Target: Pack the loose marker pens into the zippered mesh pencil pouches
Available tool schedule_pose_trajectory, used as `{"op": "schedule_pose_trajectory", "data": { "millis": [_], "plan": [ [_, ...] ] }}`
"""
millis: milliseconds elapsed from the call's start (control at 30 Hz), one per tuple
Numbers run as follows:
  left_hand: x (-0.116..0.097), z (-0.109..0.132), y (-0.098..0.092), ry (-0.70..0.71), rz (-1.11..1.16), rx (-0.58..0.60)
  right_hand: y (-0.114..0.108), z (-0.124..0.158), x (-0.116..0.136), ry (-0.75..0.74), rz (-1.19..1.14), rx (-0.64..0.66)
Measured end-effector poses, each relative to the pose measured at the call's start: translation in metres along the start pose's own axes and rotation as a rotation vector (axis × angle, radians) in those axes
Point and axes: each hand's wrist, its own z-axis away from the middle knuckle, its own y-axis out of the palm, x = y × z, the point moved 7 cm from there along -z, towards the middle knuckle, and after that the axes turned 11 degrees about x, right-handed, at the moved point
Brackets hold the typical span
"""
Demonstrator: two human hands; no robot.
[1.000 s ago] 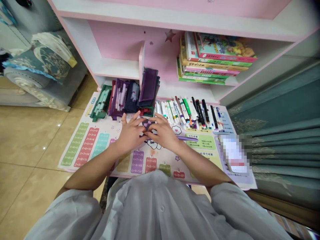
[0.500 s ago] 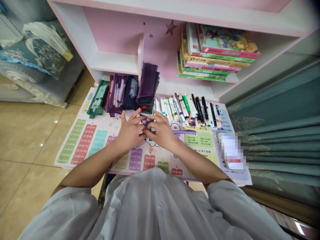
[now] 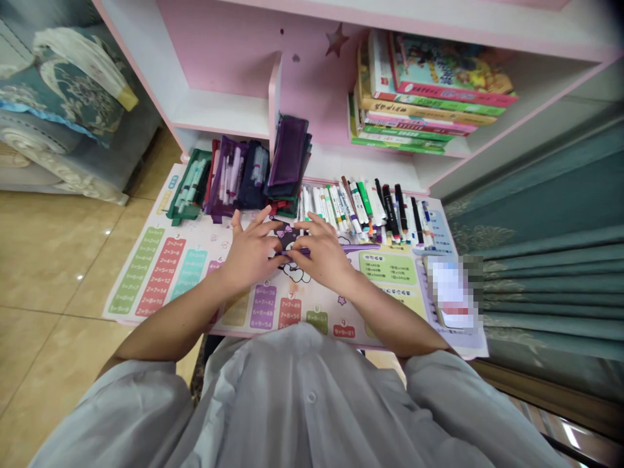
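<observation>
My left hand (image 3: 249,252) and my right hand (image 3: 322,255) meet over a colourful multiplication-table mat (image 3: 160,266) on the desk. Their fingertips pinch a thin purple pen-like thing (image 3: 358,247), whose free end sticks out to the right past my right hand. The outer fingers of both hands are fanned out. A dark cartoon print with a pink bow (image 3: 286,233) shows on the mat between the hands. What the purple thing is exactly I cannot make out.
A row of several markers (image 3: 370,211) lies behind my right hand. Pen-filled pouches (image 3: 234,179), a green one (image 3: 188,192) and stacked purple ones (image 3: 288,156) stand behind the left. Books (image 3: 419,91) fill the pink shelf. A blurred-out flat item (image 3: 453,296) lies at the right; a teal curtain (image 3: 550,260) hangs beyond.
The view has shifted a little. Both hands stay together on the purple thing and have edged slightly toward the markers; more of the dark print shows between them.
</observation>
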Motion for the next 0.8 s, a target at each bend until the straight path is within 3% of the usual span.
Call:
{"op": "schedule_pose_trajectory", "data": {
  "millis": [800],
  "plan": [
    [0.004,-0.001,0.000,-0.012,0.040,0.040,-0.001,-0.003,-0.013,0.031,-0.007,0.066]
  ]
}}
